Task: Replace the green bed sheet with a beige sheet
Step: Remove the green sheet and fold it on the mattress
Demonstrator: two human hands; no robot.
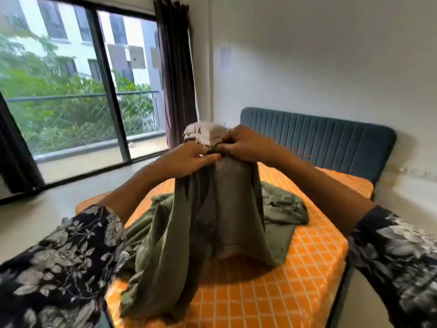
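The green bed sheet hangs bunched from both hands above the bare orange quilted mattress, its lower folds trailing onto the mattress. My left hand grips the gathered top of the sheet from the left, a ring on one finger. My right hand grips the same bunch from the right, close beside the left. A pale beige piece of cloth sticks up above the hands; what it belongs to is unclear. Both forearms wear dark floral sleeves.
A blue padded headboard stands against the white wall at the far end of the bed. A large sliding glass door with dark curtains is on the left, with grey floor between it and the bed.
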